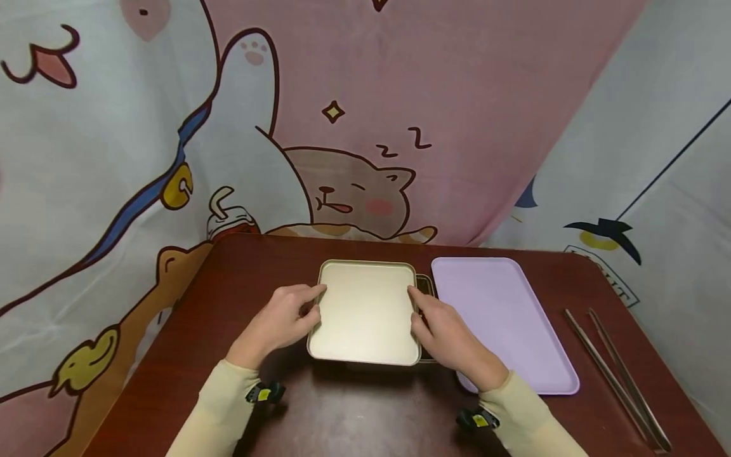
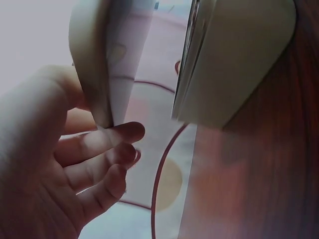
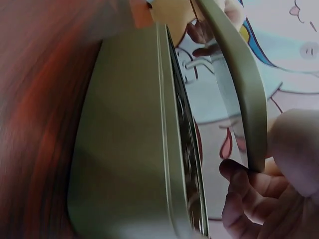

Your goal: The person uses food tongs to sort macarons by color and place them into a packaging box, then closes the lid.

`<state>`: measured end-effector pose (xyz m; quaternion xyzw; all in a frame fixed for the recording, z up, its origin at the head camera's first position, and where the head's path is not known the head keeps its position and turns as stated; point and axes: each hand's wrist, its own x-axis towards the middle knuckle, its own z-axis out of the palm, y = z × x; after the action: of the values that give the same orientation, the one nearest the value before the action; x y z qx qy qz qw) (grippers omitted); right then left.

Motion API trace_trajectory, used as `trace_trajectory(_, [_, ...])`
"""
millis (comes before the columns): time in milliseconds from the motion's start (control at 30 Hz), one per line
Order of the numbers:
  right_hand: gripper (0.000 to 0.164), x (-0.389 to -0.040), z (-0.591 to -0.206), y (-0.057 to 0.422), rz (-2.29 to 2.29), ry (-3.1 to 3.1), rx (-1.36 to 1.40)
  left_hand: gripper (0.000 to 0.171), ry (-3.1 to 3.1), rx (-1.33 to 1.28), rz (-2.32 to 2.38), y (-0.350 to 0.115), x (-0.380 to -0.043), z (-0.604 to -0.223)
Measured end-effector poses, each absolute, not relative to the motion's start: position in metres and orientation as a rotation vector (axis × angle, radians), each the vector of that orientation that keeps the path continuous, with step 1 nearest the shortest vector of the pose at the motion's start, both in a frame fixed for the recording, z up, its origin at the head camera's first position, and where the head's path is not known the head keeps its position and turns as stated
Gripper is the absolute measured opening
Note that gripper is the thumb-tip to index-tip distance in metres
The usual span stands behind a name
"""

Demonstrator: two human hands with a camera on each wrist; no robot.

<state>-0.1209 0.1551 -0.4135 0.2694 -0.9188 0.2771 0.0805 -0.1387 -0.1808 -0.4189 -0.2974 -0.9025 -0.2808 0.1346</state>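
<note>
A pale gold tin lid (image 1: pixel 365 312) is held up level between both hands. My left hand (image 1: pixel 280 318) grips its left edge, thumb and fingers around the rim. The opposite edge is pinched by my right hand (image 1: pixel 455 339). Beneath the lid stands a deep metal box (image 3: pixel 122 134) of similar colour, and a gap separates the two in both wrist views. In the head view the lid covers most of the box, leaving a strip of its right side visible. Something dark and shiny shows along the box's opening, too narrow to identify.
A lilac tray (image 1: pixel 502 317) lies flat to the right of the box, partly behind the right forearm. Farther right, metal tongs (image 1: pixel 622 381) rest near the edge of the dark red-brown table (image 1: pixel 354 416). A cartoon-print cloth (image 1: pixel 457 95) hangs behind.
</note>
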Motion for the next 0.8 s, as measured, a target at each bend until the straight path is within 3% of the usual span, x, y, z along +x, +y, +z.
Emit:
trace_trajectory(433, [0.05, -0.123, -0.418, 0.208, 0.797, -2.691, 0.806, 0.039, -2.56, -0.925, -0.864, -0.132, -0.143, -0.422])
trace_trajectory(800, [0.045, -0.122, -0.413, 0.218, 1.09, -2.774, 0.654, 0.038, -2.603, -0.908, -1.033, -0.131, -0.145, -0.424])
